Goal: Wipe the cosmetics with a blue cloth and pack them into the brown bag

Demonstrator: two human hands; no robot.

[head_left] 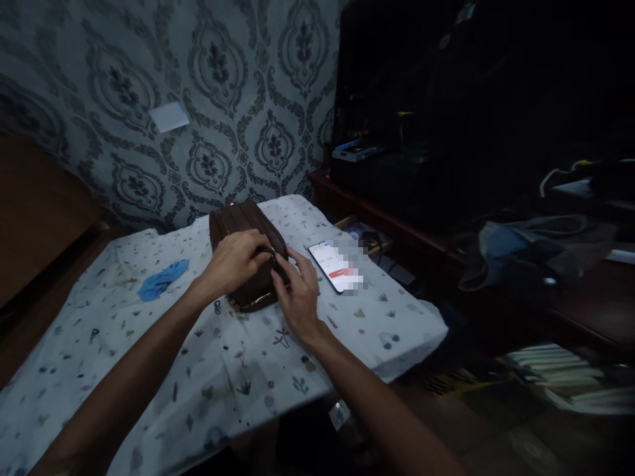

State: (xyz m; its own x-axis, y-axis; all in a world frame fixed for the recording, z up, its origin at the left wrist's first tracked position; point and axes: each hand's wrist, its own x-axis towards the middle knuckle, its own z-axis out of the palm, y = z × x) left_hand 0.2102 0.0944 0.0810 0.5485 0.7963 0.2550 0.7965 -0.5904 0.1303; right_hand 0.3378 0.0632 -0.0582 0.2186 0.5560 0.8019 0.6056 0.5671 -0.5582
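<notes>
A dark brown leather-look zip bag (238,221) lies on a table under a white printed cloth (198,370). Over the top of the bag reaches my left hand (238,260), its fingers closed on the edge by the zipper; the exact spot they pinch is partly hidden. My right hand (300,291) grips the bag's right side near the same zipper, thumb and fingers on the edge. Just right of that hand lies a lit phone (333,268), part of its screen blurred out. A crumpled blue cloth (163,280) rests to the left of the bag.
Behind the table stands a patterned wall with a white switch plate (169,117). To the right is a dark red cabinet (377,208) with an open drawer (370,238). A blue face mask (506,248) and a stack of papers (560,370) appear farther right.
</notes>
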